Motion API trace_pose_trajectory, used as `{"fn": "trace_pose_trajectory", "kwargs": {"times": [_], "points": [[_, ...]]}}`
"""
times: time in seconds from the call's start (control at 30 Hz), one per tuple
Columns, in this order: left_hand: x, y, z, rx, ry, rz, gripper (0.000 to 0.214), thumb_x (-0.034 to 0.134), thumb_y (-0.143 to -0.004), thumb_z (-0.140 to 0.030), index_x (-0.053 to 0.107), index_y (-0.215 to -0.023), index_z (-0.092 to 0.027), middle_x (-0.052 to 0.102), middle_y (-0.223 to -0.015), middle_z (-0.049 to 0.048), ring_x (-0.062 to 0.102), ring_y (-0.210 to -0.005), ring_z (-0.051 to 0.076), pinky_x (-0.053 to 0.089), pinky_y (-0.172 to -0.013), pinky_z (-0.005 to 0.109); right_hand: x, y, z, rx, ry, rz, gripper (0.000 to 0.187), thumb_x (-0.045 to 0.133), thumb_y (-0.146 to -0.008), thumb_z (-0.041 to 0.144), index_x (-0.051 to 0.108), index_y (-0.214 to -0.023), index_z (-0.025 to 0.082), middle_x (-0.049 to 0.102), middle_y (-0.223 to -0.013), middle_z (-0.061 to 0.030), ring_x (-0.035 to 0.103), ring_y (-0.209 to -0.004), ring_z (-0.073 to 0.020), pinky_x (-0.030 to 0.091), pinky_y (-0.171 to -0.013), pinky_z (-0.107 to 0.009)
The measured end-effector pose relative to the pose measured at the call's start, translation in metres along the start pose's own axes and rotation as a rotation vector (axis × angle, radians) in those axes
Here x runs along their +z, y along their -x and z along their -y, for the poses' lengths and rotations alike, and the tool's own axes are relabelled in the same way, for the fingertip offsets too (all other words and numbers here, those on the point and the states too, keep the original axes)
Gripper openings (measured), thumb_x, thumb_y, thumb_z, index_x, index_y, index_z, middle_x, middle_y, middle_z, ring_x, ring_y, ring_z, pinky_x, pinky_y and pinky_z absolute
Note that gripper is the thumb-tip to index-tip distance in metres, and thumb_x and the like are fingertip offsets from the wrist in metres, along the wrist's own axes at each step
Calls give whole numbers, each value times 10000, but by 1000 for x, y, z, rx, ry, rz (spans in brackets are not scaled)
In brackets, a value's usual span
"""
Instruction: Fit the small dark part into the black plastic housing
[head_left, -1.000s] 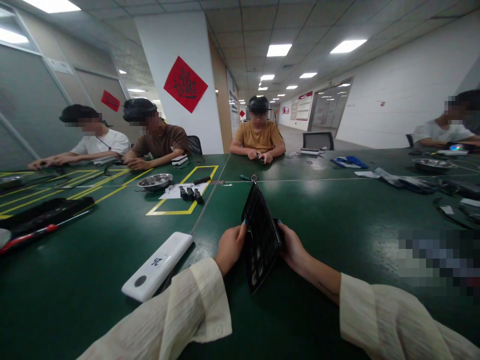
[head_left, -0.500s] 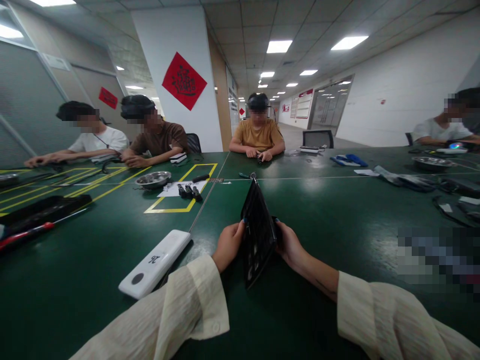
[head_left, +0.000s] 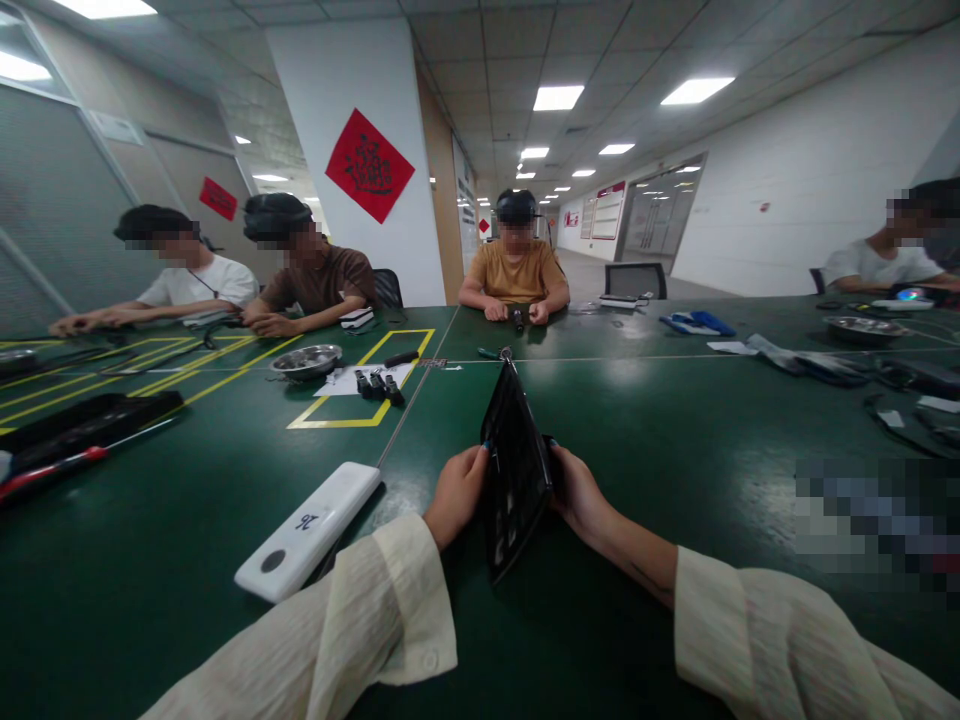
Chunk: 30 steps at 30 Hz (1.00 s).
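**Grip unchanged on the upright black panel**

In the head view, little has altered over the last second. The black panel [head_left: 516, 490] stays tilted on edge between the person's two hands, and neither grip has shifted noticeably, so I judge that the work is in a pause or a look-over. The clearer change is across the bench [head_left: 645, 420]: the co-worker opposite [head_left: 516, 272] now has hands set further apart around a small dark item [head_left: 518, 318].

The left hand [head_left: 457, 492] is closed on the panel's left side, thumb against its face. The right hand [head_left: 583, 492] is curled at the right edge; its fingertips are partly hidden. Neither hand is spread open. The panel is centred in front of the person, above the near bench; whether its lower corner touches the surface cannot be told. A white device marked 26 [head_left: 319, 520] lies beside the left sleeve.
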<state>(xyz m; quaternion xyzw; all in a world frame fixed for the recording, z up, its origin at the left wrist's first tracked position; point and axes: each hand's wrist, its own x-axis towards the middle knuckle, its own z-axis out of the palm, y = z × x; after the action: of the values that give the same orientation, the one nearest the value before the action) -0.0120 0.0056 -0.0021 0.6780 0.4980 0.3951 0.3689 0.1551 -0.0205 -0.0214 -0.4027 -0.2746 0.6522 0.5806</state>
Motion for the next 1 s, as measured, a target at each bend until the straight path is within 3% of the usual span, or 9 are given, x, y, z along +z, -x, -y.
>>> {"fn": "trace_pose_trajectory", "kwargs": {"times": [0.17, 0.4, 0.73, 1.0], "points": [[1, -1, 2, 22, 11, -20, 308, 375, -797, -458, 403, -650, -189, 420, -564, -40, 407, -541, 116, 321, -510, 217, -4, -6, -4, -8, -2, 9, 212, 536, -751, 400, 559, -784, 192, 559, -578, 24, 495, -470, -118, 347, -400, -206], [1, -2, -2, 65, -11, 4, 359, 365, -801, -495, 458, -671, -175, 478, -647, -12, 434, -635, 132, 360, -597, 228, -6, -9, -7, -15, -5, 2, 223, 551, -732, 421, 566, -778, 204, 568, -591, 19, 494, -482, -127, 346, -414, -219], [2, -4, 6, 1, 94, 44, 471, 402, -776, -576, 541, -723, -129, 477, -621, 0, 436, -607, 127, 351, -526, 221, -5, -6, -6, -42, 58, 29, 243, 544, -742, 436, 581, -757, 196, 531, -511, 19, 468, -446, -131, 349, -419, -230], [2, 0, 0, -56, 267, 82, 354, 456, -740, -518, 469, -738, -164, 403, -575, -53, 378, -497, 87, 299, -448, 195, -1, -1, -5, -85, 14, 12, 219, 559, -719, 412, 569, -695, 194, 536, -526, 24, 477, -449, -129, 335, -416, -235]]}}
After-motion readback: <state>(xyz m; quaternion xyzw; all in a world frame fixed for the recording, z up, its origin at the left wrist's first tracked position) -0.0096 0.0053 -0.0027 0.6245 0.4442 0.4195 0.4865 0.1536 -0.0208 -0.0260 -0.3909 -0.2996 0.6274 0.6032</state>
